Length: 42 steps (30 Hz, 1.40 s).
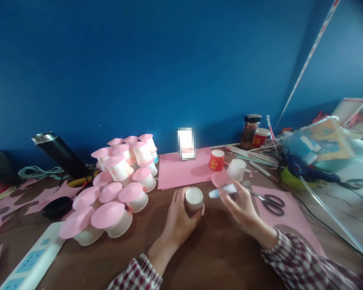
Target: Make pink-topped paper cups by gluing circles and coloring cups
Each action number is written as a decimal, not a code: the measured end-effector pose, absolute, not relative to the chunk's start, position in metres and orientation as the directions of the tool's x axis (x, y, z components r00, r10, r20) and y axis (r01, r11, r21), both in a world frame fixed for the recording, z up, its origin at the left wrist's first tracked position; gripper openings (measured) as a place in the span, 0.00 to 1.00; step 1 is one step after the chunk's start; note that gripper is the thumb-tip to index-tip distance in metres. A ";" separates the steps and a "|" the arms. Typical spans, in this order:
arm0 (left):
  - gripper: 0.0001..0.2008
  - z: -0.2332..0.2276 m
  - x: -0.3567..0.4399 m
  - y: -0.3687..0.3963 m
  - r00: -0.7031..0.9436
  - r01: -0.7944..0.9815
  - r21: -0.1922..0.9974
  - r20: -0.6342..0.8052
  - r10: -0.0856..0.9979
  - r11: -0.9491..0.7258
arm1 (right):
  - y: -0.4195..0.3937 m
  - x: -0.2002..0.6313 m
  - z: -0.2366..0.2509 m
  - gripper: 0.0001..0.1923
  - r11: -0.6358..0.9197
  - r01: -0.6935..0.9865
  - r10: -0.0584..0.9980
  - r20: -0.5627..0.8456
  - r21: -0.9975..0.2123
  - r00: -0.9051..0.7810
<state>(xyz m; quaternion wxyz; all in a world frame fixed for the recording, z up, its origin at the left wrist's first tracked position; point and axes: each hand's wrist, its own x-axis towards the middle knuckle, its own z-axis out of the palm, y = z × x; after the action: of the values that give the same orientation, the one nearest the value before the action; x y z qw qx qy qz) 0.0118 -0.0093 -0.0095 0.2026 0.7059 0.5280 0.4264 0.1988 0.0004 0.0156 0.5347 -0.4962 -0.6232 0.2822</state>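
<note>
My left hand (181,219) is wrapped round a white paper cup (194,197), which stands bottom up near the middle of the brown table. To its right, my right hand (237,203) pinches a small white and blue tube (222,191), pointed towards the cup but apart from it. Just beyond that hand lie a pink paper round (219,179), a second white cup (236,169) and a red paper cup (217,160). On the left, several upturned cups with pink paper cone tops (111,215) are grouped, some stacked.
Black-handled scissors (270,203) rest by a pink sheet (293,213) on the right. More pink sheets (181,169) lie at the back. A power strip (33,257), a black flask (60,155), a jar (249,132) and a glue gun (311,174) with its cable are around.
</note>
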 end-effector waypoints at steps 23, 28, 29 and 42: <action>0.26 -0.011 0.007 -0.016 0.090 0.541 0.749 0.401 0.912 -0.383 | -0.034 0.212 0.011 0.10 0.192 0.314 0.981 0.190 -0.930 -0.039; 0.26 -0.012 0.007 -0.015 0.054 0.560 0.736 0.427 0.903 -0.381 | -0.025 0.201 0.005 0.14 0.019 -0.130 0.999 0.012 -0.991 0.050; 0.26 -0.012 0.007 -0.015 0.044 0.567 0.733 0.428 0.903 -0.375 | -0.022 0.198 0.003 0.13 -0.005 -0.181 0.998 -0.017 -0.984 0.065; 0.23 -0.017 0.009 -0.013 0.023 0.588 0.712 0.459 0.888 -0.384 | -0.010 0.178 -0.015 0.14 -0.095 -0.428 0.992 -0.119 -0.899 0.029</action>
<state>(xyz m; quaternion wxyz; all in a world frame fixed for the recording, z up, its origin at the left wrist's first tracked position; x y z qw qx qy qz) 0.0095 -0.0126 -0.0172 0.1649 0.6961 0.5300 0.4554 0.1784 -0.0098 -0.0154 0.5822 -0.4191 -0.3367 0.6099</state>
